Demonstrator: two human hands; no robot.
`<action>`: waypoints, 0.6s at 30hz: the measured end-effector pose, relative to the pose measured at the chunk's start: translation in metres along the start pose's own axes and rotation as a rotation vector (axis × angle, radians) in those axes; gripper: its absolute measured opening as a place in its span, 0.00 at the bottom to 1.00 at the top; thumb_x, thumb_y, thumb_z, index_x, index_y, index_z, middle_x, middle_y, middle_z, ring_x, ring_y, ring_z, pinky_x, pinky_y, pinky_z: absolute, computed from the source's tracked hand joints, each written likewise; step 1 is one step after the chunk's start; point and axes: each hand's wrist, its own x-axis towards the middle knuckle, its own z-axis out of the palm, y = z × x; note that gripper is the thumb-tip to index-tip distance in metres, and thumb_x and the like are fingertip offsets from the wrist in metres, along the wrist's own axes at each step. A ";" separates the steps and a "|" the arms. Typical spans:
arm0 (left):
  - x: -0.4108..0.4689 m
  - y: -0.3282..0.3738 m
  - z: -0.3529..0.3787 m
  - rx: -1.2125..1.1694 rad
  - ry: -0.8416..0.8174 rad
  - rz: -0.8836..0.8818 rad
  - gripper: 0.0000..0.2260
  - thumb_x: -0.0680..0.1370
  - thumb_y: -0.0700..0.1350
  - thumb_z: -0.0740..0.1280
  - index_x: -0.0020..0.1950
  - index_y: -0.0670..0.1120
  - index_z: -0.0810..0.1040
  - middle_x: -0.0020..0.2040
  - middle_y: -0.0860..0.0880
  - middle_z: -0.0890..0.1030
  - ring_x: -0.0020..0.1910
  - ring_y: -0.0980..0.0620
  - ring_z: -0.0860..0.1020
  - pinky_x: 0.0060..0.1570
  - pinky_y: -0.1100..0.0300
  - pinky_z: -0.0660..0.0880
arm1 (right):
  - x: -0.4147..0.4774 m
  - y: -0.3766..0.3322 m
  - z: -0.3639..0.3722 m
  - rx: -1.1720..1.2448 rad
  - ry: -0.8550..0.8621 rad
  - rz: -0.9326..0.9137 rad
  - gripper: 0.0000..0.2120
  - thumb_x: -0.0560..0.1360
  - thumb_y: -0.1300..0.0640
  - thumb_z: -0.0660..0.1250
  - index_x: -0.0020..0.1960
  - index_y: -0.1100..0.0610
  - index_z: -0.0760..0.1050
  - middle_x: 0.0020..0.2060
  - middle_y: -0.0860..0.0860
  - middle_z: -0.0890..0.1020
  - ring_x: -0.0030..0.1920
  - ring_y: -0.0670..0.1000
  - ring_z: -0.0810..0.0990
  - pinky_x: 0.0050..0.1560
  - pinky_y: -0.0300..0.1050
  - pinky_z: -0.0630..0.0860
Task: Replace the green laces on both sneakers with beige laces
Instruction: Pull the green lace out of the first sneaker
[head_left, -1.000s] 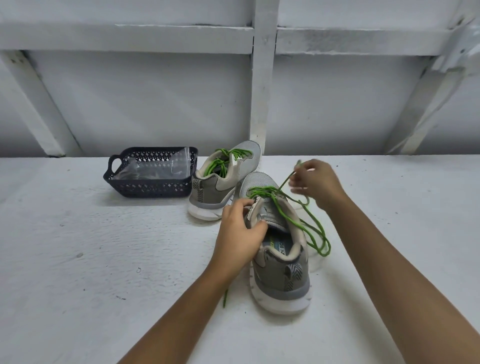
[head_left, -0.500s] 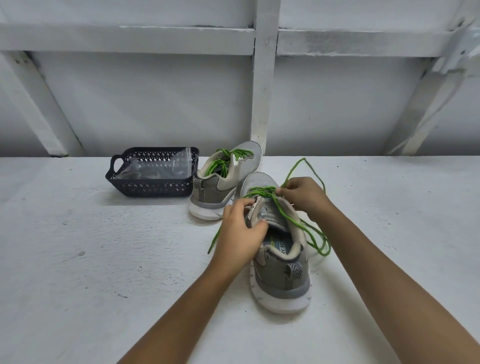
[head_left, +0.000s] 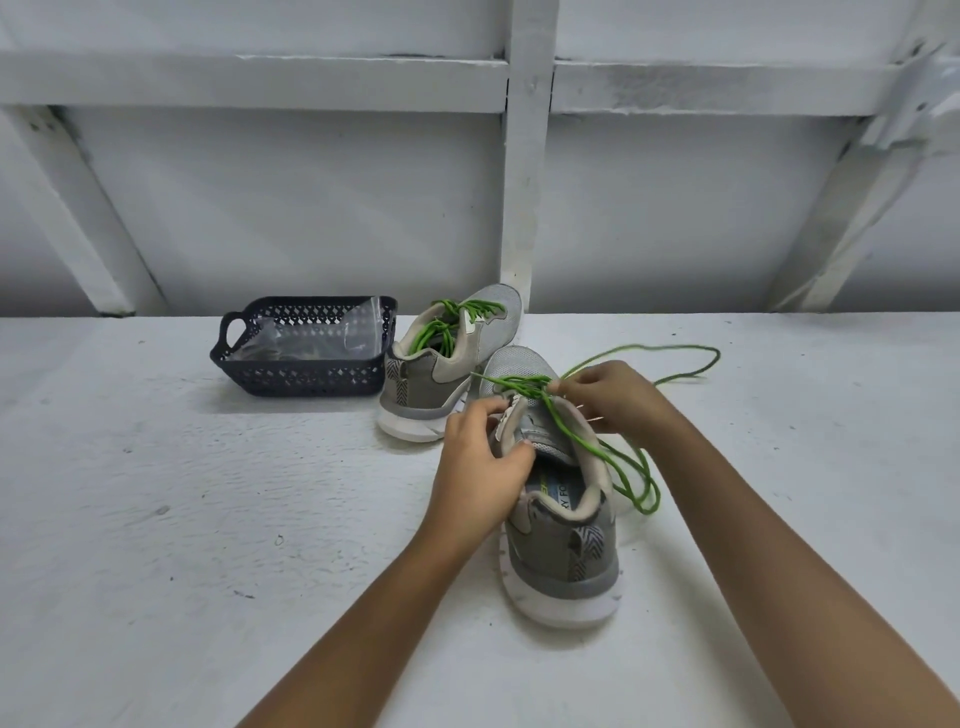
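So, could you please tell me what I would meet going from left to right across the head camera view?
Dark basket → far sneaker → left hand gripping the near sneaker → right hand pinching the green lace, whose loose loop reaches farthest right.

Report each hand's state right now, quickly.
Left hand: closed, gripping the near sneaker at its collar.
Right hand: closed, pinching the green lace above that sneaker's eyelets.
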 end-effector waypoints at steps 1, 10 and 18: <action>0.000 0.000 0.000 -0.002 0.001 0.001 0.19 0.74 0.42 0.68 0.65 0.49 0.71 0.60 0.51 0.70 0.41 0.82 0.66 0.41 0.84 0.61 | -0.001 0.001 0.004 -0.044 0.023 -0.013 0.08 0.75 0.58 0.69 0.44 0.63 0.79 0.27 0.51 0.73 0.27 0.46 0.70 0.25 0.31 0.69; 0.000 -0.001 0.000 -0.005 0.001 0.002 0.18 0.74 0.43 0.68 0.64 0.50 0.72 0.59 0.51 0.71 0.41 0.78 0.68 0.40 0.83 0.62 | 0.017 -0.003 -0.005 0.393 0.440 -0.049 0.04 0.81 0.60 0.58 0.50 0.60 0.69 0.36 0.54 0.78 0.34 0.49 0.79 0.33 0.42 0.77; 0.001 0.000 0.000 -0.003 0.001 -0.002 0.19 0.74 0.42 0.68 0.63 0.50 0.72 0.59 0.51 0.70 0.43 0.77 0.68 0.42 0.82 0.63 | 0.000 0.001 0.010 0.081 0.144 0.001 0.12 0.78 0.54 0.65 0.48 0.64 0.77 0.32 0.52 0.76 0.30 0.46 0.73 0.24 0.31 0.70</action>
